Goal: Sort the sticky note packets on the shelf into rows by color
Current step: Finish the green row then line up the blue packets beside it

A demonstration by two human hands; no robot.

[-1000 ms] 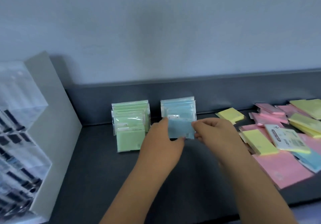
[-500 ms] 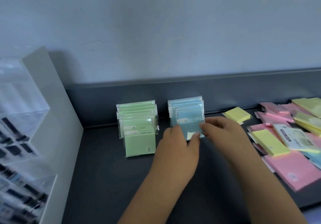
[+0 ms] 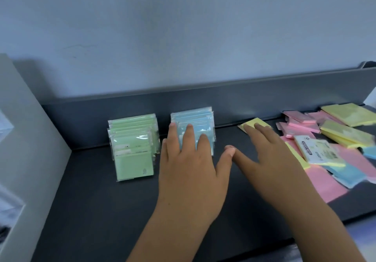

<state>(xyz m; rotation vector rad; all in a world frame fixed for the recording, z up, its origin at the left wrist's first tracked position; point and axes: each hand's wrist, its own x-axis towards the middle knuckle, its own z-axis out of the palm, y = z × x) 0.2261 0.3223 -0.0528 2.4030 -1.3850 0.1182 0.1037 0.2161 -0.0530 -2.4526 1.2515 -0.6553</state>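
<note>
A row of green packets leans against the back of the dark shelf. Right of it stands a row of blue packets. My left hand lies flat with straight fingers pressing on the front of the blue row. My right hand hovers open over the shelf, fingers spread, its fingertips near a single yellow packet. A loose heap of pink, yellow and blue packets covers the right end.
A grey divider panel closes the shelf's left end, with clear plastic boxes beyond it. The shelf's raised back wall runs behind the rows. The front edge of the shelf is near my forearms.
Both hands let go of the blue packet, which now sits at the front of the blue row. My left hand flattened onto that row. My right hand opened and moved right toward the heap.
</note>
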